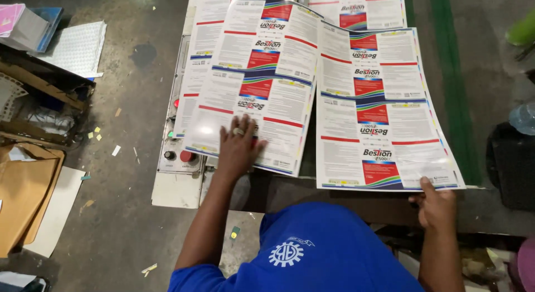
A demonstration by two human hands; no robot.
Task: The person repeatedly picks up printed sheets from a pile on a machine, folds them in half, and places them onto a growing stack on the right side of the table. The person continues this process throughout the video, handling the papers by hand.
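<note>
Left hand (238, 149) flat on left printed sheet (253, 86); right hand (436, 205) pinching right sheet (379, 111) corner.

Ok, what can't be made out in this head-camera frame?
- Machine control panel: mostly hidden under the left printed sheet.
- Right hand: fingers tucked beneath the right printed sheet, so its grip is unclear.
- Surface under the left hand: covered by sheets.
- Sheets' far ends: cut off by the top edge.
</note>
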